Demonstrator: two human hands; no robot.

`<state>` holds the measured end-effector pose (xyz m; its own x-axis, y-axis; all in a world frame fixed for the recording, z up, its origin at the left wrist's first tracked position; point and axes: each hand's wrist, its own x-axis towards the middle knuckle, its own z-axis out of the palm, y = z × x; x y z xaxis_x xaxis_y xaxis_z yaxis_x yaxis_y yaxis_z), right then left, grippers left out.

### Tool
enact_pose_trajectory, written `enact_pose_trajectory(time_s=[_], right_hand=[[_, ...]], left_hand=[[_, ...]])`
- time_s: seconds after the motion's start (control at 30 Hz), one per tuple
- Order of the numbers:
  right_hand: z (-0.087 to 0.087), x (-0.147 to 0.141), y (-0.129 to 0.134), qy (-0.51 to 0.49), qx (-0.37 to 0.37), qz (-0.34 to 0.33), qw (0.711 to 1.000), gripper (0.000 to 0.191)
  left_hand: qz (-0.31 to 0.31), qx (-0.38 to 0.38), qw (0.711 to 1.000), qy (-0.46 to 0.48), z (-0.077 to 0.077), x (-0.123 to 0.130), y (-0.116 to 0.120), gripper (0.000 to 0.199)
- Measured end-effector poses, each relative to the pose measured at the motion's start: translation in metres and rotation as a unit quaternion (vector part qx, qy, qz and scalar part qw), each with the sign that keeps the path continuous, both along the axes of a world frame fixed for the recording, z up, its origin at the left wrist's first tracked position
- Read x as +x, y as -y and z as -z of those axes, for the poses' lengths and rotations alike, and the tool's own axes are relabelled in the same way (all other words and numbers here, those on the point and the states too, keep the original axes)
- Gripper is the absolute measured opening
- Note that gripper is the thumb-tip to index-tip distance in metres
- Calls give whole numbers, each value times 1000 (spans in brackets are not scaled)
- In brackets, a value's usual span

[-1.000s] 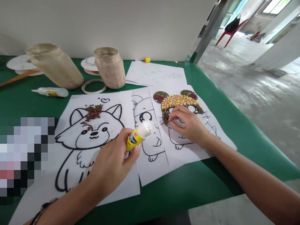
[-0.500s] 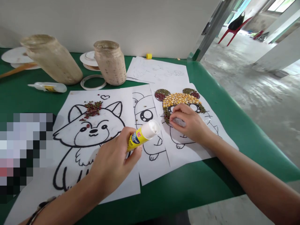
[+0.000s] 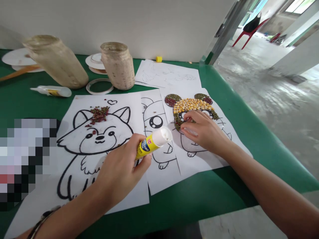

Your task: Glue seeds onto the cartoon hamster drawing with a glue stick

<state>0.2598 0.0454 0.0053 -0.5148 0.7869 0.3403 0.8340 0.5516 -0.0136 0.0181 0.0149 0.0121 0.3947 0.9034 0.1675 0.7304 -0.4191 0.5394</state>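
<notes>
My left hand [image 3: 124, 166] is wrapped round a yellow glue stick [image 3: 147, 146]. Its white end is uncapped and points up to the right, over a half-hidden drawing [image 3: 159, 166]. My right hand [image 3: 201, 129] is bent over the animal drawing [image 3: 219, 152] on the right, fingertips at its face. Something clear and shiny shows under those fingers; I cannot make out what it is. Yellow corn kernels [image 3: 191, 105] cover that animal's forehead, with green and red beans [image 3: 173, 99] in its ears and round its eyes. Loose beans [image 3: 99, 114] lie heaped on the fox-like drawing [image 3: 94, 162] at left.
Behind the drawings stand two cloudy jars [image 3: 118, 66], a tape roll [image 3: 99, 87] and a glue bottle [image 3: 51, 91]. A yellow cap [image 3: 159, 59] lies near more paper sheets [image 3: 171, 74] by the wall. The green table's [image 3: 269, 146] right edge drops to a concrete floor.
My right fingers have shifted slightly over the animal's face, and beans now show between finger and thumb. My left hand holds the glue stick almost still.
</notes>
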Motion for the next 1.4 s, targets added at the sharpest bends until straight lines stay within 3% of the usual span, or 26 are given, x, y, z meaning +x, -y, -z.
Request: enact_pose_trajectory(time_s=[0.2,0.27,0.33,0.47,0.63,0.73,0.83,0.87,0.97,1.03,1.1,1.17,1.23,1.27,1.33,1.4], right_hand=[[-8,1,5,25,15,-11,1000,15],[-12,1,6,-36,3,-4,999,6],[-16,0,8,-126,-17,18,992,13],[-22,-4,13,-271,-86,70,956,5],[-26,-12,20,-389,-207,94,893,31],[-32,-28,26,-464,-243,32,851,48],[-40,-48,29,-511,-316,-95,794,30],[-42,-55,30,-516,-365,-140,762,27],[-45,-70,31,-513,-529,-228,636,53],[-44,-77,31,-504,-583,-241,590,54],[-42,-82,33,-504,-576,-228,602,59],[-40,-87,35,-523,-513,-174,658,63],[-39,-92,37,-546,-425,-92,716,63],[-39,-93,38,-553,-391,-58,733,63],[-39,-92,37,-561,-374,-46,737,66],[-41,-87,36,-567,-404,-107,710,63]], left_hand=[[-2,-1,1000,-2,0,0,-1,8],[-2,-9,1000,1,0,0,-1,8],[-2,-20,1000,8,0,1,-2,8],[10,-73,997,36,-3,2,-1,9],[114,-212,962,130,-10,-3,3,5],[179,-327,905,205,-16,-6,6,20],[201,-448,836,243,-19,-8,7,24],[208,-471,821,248,-19,-8,6,21],[242,-493,793,264,-20,-9,4,18],[255,-493,782,283,-20,-9,4,23],[234,-478,788,310,-18,-7,4,30],[185,-442,819,317,-15,-5,3,25],[140,-394,860,292,-13,-1,3,7],[129,-377,874,277,-12,0,3,6],[133,-375,877,267,-13,1,3,10],[150,-405,857,280,-17,0,4,7]])
